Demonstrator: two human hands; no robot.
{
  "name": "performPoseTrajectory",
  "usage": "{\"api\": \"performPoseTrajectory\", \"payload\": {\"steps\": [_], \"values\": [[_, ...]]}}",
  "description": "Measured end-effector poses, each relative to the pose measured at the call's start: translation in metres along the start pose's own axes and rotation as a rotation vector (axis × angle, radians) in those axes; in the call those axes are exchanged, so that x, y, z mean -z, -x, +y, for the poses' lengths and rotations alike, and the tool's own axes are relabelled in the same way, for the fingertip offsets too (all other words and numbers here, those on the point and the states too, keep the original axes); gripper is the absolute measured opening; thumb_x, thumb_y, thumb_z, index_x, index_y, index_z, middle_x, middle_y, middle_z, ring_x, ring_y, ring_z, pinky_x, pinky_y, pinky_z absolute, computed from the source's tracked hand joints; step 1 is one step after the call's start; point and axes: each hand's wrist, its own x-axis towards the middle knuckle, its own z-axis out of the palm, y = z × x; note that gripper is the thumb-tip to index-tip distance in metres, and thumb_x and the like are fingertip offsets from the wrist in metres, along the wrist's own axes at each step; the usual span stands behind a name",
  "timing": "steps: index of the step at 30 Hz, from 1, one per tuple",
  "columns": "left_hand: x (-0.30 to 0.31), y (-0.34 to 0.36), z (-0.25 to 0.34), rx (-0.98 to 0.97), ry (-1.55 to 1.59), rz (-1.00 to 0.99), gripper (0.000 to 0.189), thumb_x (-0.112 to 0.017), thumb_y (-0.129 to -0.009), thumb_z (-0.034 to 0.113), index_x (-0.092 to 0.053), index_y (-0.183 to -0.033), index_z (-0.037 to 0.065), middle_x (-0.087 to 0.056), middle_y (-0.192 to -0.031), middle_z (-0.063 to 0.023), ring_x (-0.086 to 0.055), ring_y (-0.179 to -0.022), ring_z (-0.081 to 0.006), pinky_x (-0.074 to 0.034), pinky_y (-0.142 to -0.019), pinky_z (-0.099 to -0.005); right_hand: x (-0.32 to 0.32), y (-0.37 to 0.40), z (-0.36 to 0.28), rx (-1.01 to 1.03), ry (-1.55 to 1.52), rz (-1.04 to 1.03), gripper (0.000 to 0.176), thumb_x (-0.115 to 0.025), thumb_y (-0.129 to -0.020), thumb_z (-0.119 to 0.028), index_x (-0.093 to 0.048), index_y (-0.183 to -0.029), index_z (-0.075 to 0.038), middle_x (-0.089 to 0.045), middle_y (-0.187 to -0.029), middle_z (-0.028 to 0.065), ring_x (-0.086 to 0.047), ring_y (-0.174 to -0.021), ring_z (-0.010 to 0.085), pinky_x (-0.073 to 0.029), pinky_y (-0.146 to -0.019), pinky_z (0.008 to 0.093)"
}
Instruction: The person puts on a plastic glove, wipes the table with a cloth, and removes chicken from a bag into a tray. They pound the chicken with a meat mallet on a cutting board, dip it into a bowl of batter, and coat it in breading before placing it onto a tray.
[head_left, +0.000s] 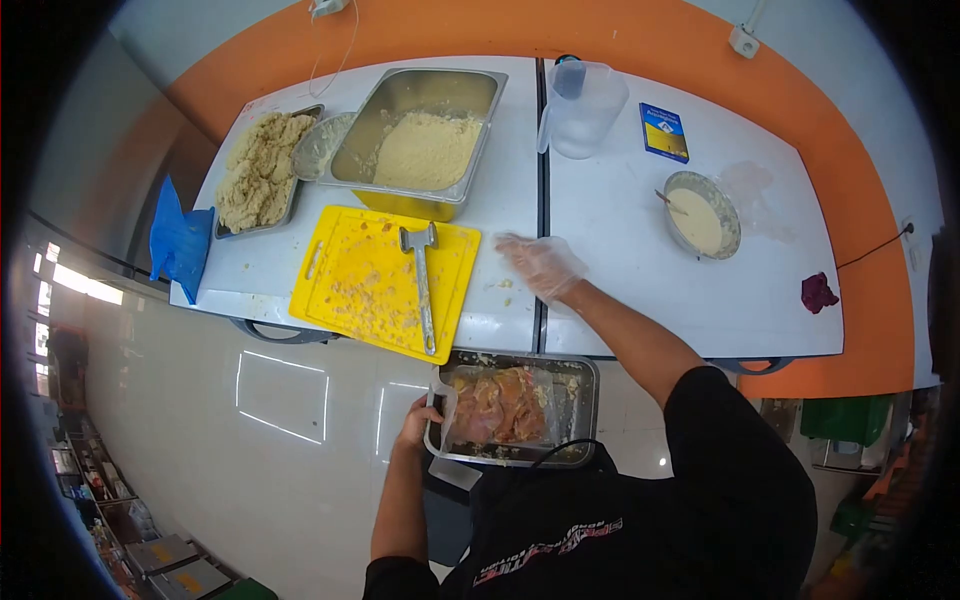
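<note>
My left hand point(417, 424) is wrapped round the left rim of a metal tray point(580, 400), held against my body below the table's front edge. Raw, flattened pieces of meat point(497, 405) lie in it on a clear plastic sheet. In a clear plastic glove, my right hand point(540, 264) is stretched flat over the white table, fingers pointing left, holding nothing. Just left of it lies a yellow cutting board point(345, 240) covered with meat scraps. A metal meat mallet point(420, 285) rests on the board, its head at the far end.
Behind the board stands a deep steel pan point(350, 150) of pale crumbs. A heaped tray of breaded pieces point(262, 170) and a blue bag point(180, 240) are at left. On the right are a plastic jug point(582, 120), a blue-yellow box point(664, 133) and a batter bowl point(700, 217).
</note>
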Motion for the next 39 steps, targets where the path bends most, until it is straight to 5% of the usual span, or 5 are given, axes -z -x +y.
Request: {"api": "performPoseTrajectory", "payload": {"steps": [5, 11, 13, 32, 39], "values": [[0.004, 0.0, -0.002, -0.016, -0.003, -0.025, 0.054, -0.056, -0.059, 0.006, -0.062, -0.113, 0.0, -0.064, -0.093, -0.0082, -0.063, -0.083, -0.0247, -0.053, -0.075, -0.0325, -0.031, 0.06, -0.057, 0.338, 0.451, -0.071, 0.032, -0.045, -0.101, -0.021, -0.061, -0.122, -0.003, -0.064, -0.122, 0.0181, -0.061, -0.114, 0.0326, -0.05, -0.099, 0.0453], [0.007, 0.0, -0.001, -0.02, -0.009, -0.066, 0.054, -0.056, -0.061, 0.005, -0.062, -0.115, 0.002, -0.063, -0.094, -0.0065, -0.063, -0.082, -0.0225, -0.053, -0.073, -0.0325, -0.019, 0.098, -0.134, -0.06, 0.175, -0.404, 0.03, -0.049, -0.1, -0.024, -0.063, -0.119, -0.007, -0.068, -0.113, 0.0149, -0.068, -0.095, 0.029, -0.057, -0.077, 0.0401], [0.006, 0.001, 0.0, -0.016, -0.007, -0.075, 0.055, -0.056, -0.061, 0.005, -0.062, -0.115, 0.003, -0.063, -0.094, -0.0065, -0.063, -0.083, -0.0226, -0.053, -0.073, -0.0326, -0.03, 0.072, -0.143, -0.524, 0.023, -0.055, 0.026, -0.051, -0.099, -0.027, -0.065, -0.114, -0.011, -0.068, -0.107, 0.0157, -0.067, -0.095, 0.031, -0.055, -0.078, 0.0407], [0.041, 0.006, -0.019, -0.044, 0.023, -0.202, 0.055, -0.056, -0.061, 0.005, -0.061, -0.116, 0.001, -0.062, -0.091, -0.0078, -0.063, -0.078, -0.0235, -0.054, -0.07, -0.0336, -0.123, -0.028, -0.164, -0.153, 0.604, -0.132, 0.021, -0.061, -0.088, -0.02, -0.063, -0.102, -0.004, -0.062, -0.096, 0.0188, -0.06, -0.093, 0.0392, -0.05, -0.082, 0.0457], [0.068, 0.04, -0.005, -0.07, 0.017, -0.114, 0.056, -0.055, -0.06, 0.005, -0.06, -0.116, 0.0, -0.062, -0.091, -0.0079, -0.063, -0.081, -0.0238, -0.054, -0.073, -0.0338, -0.144, -0.051, -0.179, -0.573, 0.451, 0.054, 0.031, -0.06, -0.088, -0.017, -0.054, -0.116, -0.005, -0.062, -0.099, 0.0244, -0.061, -0.094, 0.0414, -0.05, -0.083, 0.0498]]}}
